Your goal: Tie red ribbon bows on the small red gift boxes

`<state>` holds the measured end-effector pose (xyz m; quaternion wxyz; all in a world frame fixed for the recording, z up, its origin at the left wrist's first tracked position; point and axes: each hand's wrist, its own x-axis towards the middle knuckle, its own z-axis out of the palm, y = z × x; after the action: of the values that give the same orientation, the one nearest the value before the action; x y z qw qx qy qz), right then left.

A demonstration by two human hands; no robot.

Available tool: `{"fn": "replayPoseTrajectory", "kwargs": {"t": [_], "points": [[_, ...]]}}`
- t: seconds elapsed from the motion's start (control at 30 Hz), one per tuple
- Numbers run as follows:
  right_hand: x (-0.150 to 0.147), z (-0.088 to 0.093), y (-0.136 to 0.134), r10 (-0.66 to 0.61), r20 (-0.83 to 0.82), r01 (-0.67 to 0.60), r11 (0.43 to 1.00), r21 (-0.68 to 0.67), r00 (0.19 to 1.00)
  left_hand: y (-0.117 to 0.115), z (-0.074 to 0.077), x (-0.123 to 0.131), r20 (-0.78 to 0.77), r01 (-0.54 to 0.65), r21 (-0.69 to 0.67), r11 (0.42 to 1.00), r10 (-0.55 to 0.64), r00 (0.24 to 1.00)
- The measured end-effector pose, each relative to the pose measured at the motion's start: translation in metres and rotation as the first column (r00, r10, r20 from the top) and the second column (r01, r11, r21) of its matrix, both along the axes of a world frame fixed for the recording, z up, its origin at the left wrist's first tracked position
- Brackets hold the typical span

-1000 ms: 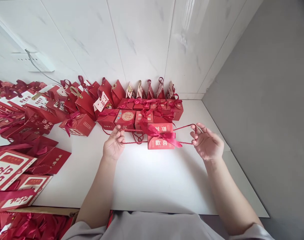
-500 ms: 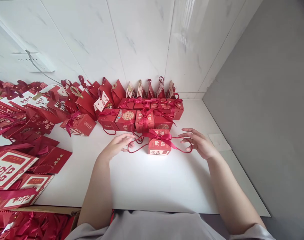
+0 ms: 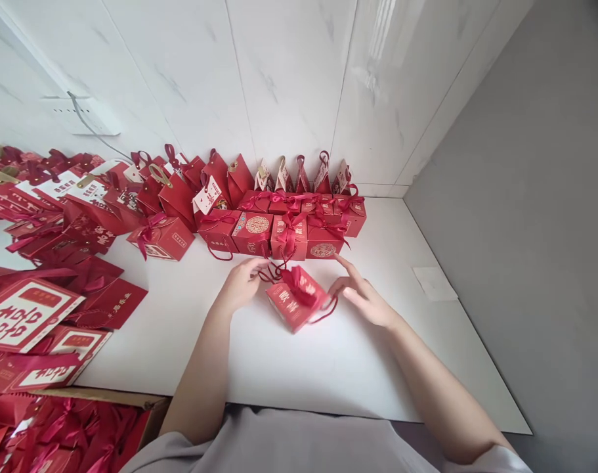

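Left hand [image 3: 242, 285] is being held half curled beside dark red cord [image 3: 268, 274]; whether any is being gripped cannot be told. Right hand [image 3: 366, 295] is being held loosely open, contact unclear, by a skewed, blurred red box [image 3: 296, 305] between both. Beyond, space is being blocked by ribboned boxes [image 3: 286, 226]. A brown carton [image 3: 155, 419] is being cut off at lower left.

You are facing a glossy, grey-veined white tiled wall [image 3: 289, 85], where a streak of light [image 3: 382, 33] is gleaming. On your left, a grey cable [image 3: 85, 119] is trailing from a socket panel [image 3: 102, 125]; on your right, a plain grey surface [image 3: 535, 230] is bordering the white tabletop [image 3: 289, 374].
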<state>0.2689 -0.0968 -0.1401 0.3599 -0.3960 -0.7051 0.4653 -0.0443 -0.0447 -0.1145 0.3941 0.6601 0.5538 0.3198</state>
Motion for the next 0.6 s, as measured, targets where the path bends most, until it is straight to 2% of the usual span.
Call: {"fn": "replayPoseTrajectory", "kwargs": {"t": [0.1, 0.17, 0.23, 0.3, 0.33, 0.4, 0.5, 0.6], "points": [[0.001, 0.002, -0.003, -0.072, -0.014, 0.072, 0.997, 0.004, 0.997, -0.013, 0.025, -0.002, -0.062, -0.069, 0.088, 0.994, 0.075, 0.995], [0.0, 0.0, -0.003, -0.108, 0.025, 0.109, 0.994, -0.022, 0.994, -0.029, 0.047, 0.004, -0.103, -0.044, 0.144, 0.989, 0.06, 0.993], [-0.003, -0.003, -0.003, -0.117, 0.081, 0.122, 0.991, -0.055, 0.99, -0.048, 0.066, 0.013, -0.135, 0.131, 0.159, 0.979, -0.11, 0.985], [-0.006, -0.003, -0.004, -0.104, 0.145, 0.115, 0.991, -0.067, 0.984, -0.067, 0.077, 0.022, -0.163, 0.373, 0.169, 0.912, -0.347, 0.923], [-0.007, -0.003, -0.005, -0.098, 0.173, 0.11, 0.992, -0.065, 0.98, -0.075, 0.079, 0.026, -0.179, 0.451, 0.18, 0.874, -0.422, 0.889], [-0.008, 0.0, -0.008, -0.093, 0.229, 0.105, 0.994, -0.041, 0.969, -0.09, 0.078, 0.031, -0.211, 0.507, 0.192, 0.84, -0.47, 0.857], [-0.008, 0.004, -0.014, -0.109, 0.326, 0.103, 0.994, 0.035, 0.939, -0.11, 0.074, 0.031, -0.314, 0.459, 0.102, 0.882, -0.41, 0.856], [-0.007, 0.004, -0.019, -0.109, 0.433, 0.074, 0.992, 0.099, 0.895, -0.132, 0.074, 0.026, -0.46, 0.393, -0.039, 0.919, -0.366, 0.809]]}}
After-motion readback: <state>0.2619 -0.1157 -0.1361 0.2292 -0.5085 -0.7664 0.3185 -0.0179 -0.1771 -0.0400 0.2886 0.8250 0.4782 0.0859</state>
